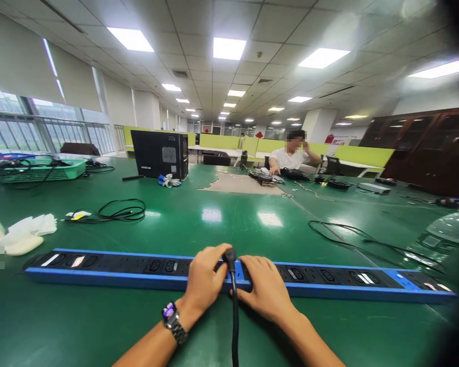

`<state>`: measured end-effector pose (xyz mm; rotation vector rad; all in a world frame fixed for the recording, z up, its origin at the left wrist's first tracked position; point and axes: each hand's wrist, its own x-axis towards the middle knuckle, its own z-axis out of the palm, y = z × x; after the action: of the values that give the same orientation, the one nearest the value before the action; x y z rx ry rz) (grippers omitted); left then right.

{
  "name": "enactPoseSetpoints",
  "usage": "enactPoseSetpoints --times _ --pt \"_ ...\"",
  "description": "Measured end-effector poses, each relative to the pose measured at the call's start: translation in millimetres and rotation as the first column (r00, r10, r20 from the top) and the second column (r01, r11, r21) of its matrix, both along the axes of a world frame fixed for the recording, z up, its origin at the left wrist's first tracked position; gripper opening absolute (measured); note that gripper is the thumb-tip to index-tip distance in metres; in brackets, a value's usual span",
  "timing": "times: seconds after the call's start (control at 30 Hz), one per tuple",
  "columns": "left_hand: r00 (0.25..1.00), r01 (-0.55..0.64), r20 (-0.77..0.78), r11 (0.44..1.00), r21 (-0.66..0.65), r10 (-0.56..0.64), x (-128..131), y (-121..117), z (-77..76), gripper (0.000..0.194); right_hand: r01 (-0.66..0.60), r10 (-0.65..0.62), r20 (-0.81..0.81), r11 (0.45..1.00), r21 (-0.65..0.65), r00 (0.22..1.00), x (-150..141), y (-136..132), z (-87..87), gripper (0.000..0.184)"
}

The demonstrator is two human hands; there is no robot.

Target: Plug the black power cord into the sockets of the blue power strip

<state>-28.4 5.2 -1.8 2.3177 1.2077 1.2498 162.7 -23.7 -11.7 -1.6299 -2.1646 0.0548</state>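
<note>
A long blue-and-black power strip (133, 271) lies across the green table in front of me. At its middle stands a black plug (230, 259), whose thick cord (235, 326) runs down toward me between my forearms. My left hand (206, 272), with a watch on the wrist, is closed at the plug, index finger and thumb against its left side. Just to the right, my right hand (265, 285) grips the strip, fingers over the top and thumb along the near side. Whether the plug's prongs sit in an outlet is hidden.
Farther back stand a black computer case (158, 155), gloves (169, 180) and a green basket (46, 171) of cables. Loose black cables (124, 210) lie beyond the strip. A clear water bottle (443, 232) is at right. Another person (292, 155) sits across the table.
</note>
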Motion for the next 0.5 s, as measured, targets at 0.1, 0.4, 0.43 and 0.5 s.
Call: enactPoseSetpoints --times 0.1,0.4,0.43,0.5 --pt "0.987 -0.129 0.099 0.991 0.021 0.126 -61 -1 -1.2 0.034 0.007 -0.008 -0.026 0.999 -0.051 1.0 5 3 0.3 0.067" --pt "0.991 -0.044 -0.133 0.994 -0.103 0.03 -92 2 -14.1 0.033 -0.251 0.248 -0.249 0.968 0.022 0.936 -54 18 1.3 0.071" --pt "0.989 -0.029 -0.147 0.993 -0.118 0.012 -90 3 -12.2 0.034 -0.279 0.28 -0.262 0.959 0.042 0.923 -70 22 2.4 0.07" --pt "0.984 -0.004 -0.174 0.99 -0.143 -0.021 -93 3 -9.7 0.036 -0.31 0.319 -0.227 0.948 0.075 0.92 -99 29 4.2 0.064"
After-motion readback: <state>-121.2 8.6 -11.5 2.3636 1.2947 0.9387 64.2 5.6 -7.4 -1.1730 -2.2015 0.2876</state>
